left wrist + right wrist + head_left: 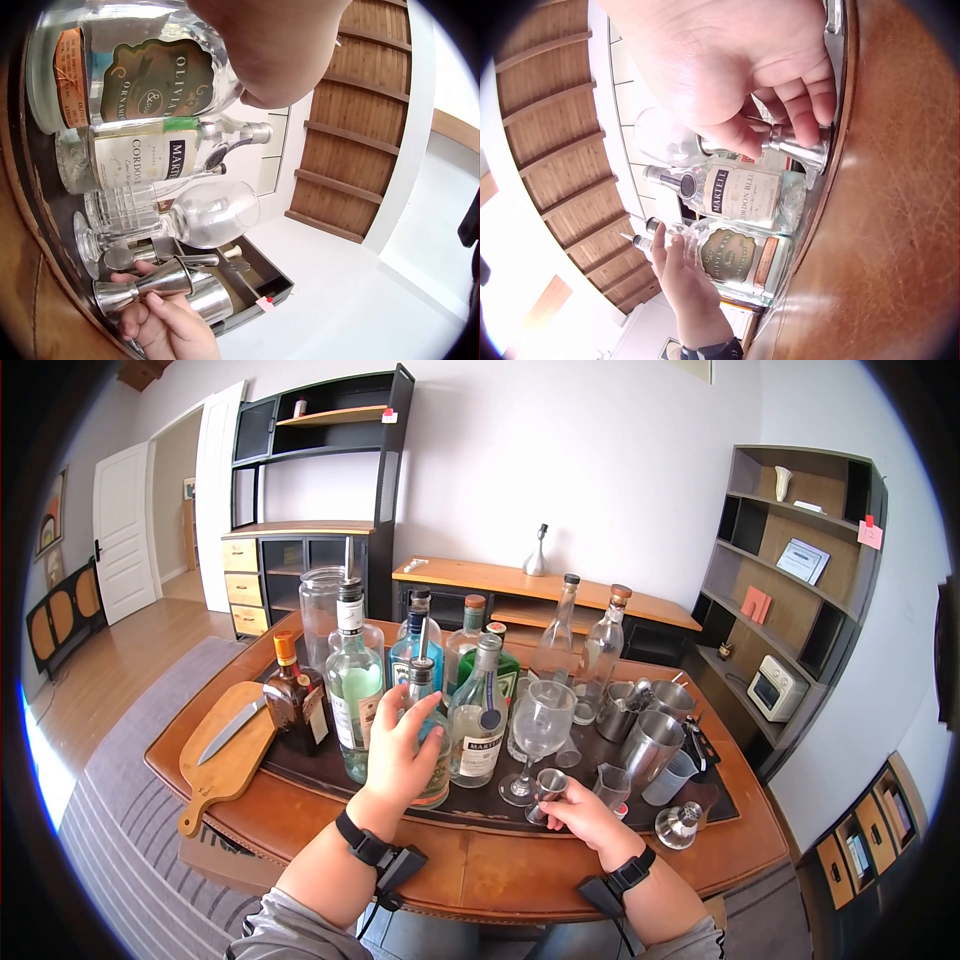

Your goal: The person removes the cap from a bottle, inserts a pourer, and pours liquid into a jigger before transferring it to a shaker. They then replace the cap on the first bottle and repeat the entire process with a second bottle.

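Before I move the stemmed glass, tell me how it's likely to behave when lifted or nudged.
The stemmed glass may tip if nudged high: its wide bowl sits on a slender stem. It is likely fragile, as the clear bowl looks thin. Its smooth surface could be slippery.

Jigger (778,138) partly hidden by right fingers (798,112)

Pale walls (600,470) | 1 white door (125,535) | 2 dark shelving units (320,470) | striped grey rug (130,810)
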The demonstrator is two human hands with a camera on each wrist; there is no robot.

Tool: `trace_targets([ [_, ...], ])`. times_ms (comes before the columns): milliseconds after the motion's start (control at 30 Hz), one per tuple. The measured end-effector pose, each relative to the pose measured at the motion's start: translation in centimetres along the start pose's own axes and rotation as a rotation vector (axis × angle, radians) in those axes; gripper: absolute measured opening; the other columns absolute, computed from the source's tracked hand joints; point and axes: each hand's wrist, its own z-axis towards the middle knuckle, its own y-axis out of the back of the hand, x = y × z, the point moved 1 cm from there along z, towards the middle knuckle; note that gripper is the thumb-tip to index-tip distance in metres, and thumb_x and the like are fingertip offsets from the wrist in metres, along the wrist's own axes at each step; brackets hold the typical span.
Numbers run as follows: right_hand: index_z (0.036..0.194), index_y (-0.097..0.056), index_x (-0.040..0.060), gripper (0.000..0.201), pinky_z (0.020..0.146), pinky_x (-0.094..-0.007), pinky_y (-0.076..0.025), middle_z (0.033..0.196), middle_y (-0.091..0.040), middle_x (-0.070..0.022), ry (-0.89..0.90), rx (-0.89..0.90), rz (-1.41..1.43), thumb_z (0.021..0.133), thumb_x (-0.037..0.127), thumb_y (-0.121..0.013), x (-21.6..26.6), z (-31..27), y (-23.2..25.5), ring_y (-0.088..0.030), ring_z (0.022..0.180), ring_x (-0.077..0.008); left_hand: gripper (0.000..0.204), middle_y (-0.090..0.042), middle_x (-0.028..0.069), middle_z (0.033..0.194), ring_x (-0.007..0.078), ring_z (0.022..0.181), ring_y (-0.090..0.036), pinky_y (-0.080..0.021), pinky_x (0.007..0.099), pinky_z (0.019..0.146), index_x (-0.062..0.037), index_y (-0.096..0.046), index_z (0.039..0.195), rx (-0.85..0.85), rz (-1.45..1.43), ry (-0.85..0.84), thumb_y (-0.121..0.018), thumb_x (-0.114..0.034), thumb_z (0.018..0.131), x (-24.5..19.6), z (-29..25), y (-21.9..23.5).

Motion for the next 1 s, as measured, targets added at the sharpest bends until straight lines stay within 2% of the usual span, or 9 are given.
trace_targets([
  [167,0.133,-0.052,0.0101,0.039,0.065,-0.0248,-0.048,0.095,-0.064,-0.0013,-0.017,0.014,-0.022,0.095,0.011,-0.062,0.12,-0.03,0.02,-0.056,0.073,-0.0088,0.047,-0.046,0.0224,0.134,0.0385,0.112,-0.055,-0.047,0.0458,0.096,-0.0121,-0.064,0.126,0.009,-0.01,0.021,-0.072,-0.005,0.08,0.24,-0.09,-0.18],
  [267,0.123,-0.056,0.0085,0.029,0.065,-0.0242,-0.048,0.099,-0.062,-0.0006,-0.02,0.011,-0.013,0.095,0.008,-0.061,0.41,-0.14,-0.13,-0.056,0.074,-0.0087,0.047,-0.046,0.0222,0.135,0.0385,0.112,-0.055,-0.047,0.0459,0.096,-0.0123,-0.064,0.126,0.009,-0.005,0.022,-0.072,-0.005,0.08,0.22,-0.13,-0.19],
  [467,0.124,-0.055,0.0094,0.03,0.065,-0.0234,-0.047,0.098,-0.062,-0.0001,-0.018,0.015,-0.026,0.095,0.008,-0.061,0.52,-0.21,-0.18,-0.056,0.073,-0.0084,0.048,-0.046,0.0216,0.135,0.0388,0.113,-0.055,-0.047,0.0459,0.096,-0.0128,-0.064,0.126,0.01,-0.001,0.02,-0.072,-0.004,0.08,0.26,-0.16,-0.17],
  [667,0.115,-0.056,0.01,0.02,0.065,-0.0234,-0.047,0.096,-0.061,0.0005,-0.011,0.021,-0.049,0.096,0.012,-0.061,0.85,-0.33,-0.29,-0.056,0.074,-0.008,0.046,-0.047,0.0206,0.135,0.0393,0.113,-0.056,-0.047,0.0451,0.095,-0.0116,-0.064,0.125,0.0,0.009,-0.004,-0.071,-0.003,0.08,0.1,-0.04,-0.06],
  [700,0.119,-0.054,0.0106,0.025,0.063,-0.0247,-0.046,0.093,-0.059,0.0017,-0.003,0.021,-0.064,0.096,0.014,-0.062,0.73,-0.24,-0.29,-0.055,0.072,-0.0081,0.046,-0.047,0.0211,0.135,0.0394,0.113,-0.056,-0.047,0.0451,0.095,-0.0114,-0.063,0.125,0.001,0.032,-0.008,-0.071,-0.003,0.081,0.03,-0.01,-0.01],
  [833,0.113,-0.054,0.0106,0.02,0.062,-0.0248,-0.046,0.091,-0.059,0.0015,-0.031,-0.006,-0.09,0.095,0.013,-0.062,0.99,-0.37,-0.33,-0.057,0.072,-0.0083,0.044,-0.046,0.0221,0.136,0.0378,0.112,-0.057,-0.048,0.044,0.095,-0.0097,-0.063,0.126,-0.007,0.072,-0.017,-0.07,-0.003,0.083,0.38,-0.04,-0.3],
  [1000,0.115,-0.053,0.0105,0.022,0.061,-0.0248,-0.046,0.093,-0.059,0.0013,-0.01,-0.001,-0.077,0.095,0.012,-0.061,0.57,-0.15,-0.16,-0.057,0.07,-0.0083,0.044,-0.045,0.0216,0.137,0.0366,0.113,-0.057,-0.048,0.0435,0.097,-0.0083,-0.063,0.126,-0.007,0.089,-0.014,-0.069,-0.001,0.083,0.62,-0.11,-0.53],
])
